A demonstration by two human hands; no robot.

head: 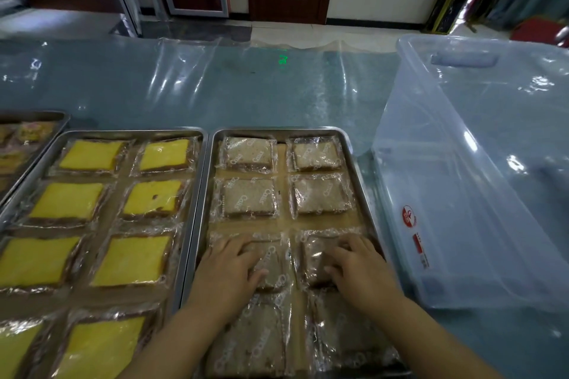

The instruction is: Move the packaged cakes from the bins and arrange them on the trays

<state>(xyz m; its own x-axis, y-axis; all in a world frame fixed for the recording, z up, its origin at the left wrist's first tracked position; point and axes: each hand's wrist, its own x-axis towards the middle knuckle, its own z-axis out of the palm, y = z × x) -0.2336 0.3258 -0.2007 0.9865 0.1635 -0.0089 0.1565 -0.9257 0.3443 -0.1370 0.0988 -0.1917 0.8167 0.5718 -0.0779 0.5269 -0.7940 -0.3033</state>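
Observation:
A steel tray (pixel 197 224) in the middle holds several brown packaged cakes in two columns. My left hand (pixel 229 264) lies flat on the third-row left cake (pixel 274 268), fingers spread. My right hand (pixel 358 264) lies flat on the third-row right cake (pixel 311 261) beside it. Both hands cover much of those two packs. To the left, a second steel tray (pixel 129 133) holds several yellow packaged cakes (pixel 147 197). A clear plastic bin (pixel 462 194) stands at the right and looks empty.
A third tray (pixel 37 115) with pale cakes shows at the far left edge. The table is covered in a wrinkled clear plastic sheet (pixel 246 86). Beyond the table are doors, a glass cabinet and a red chair (pixel 542 31).

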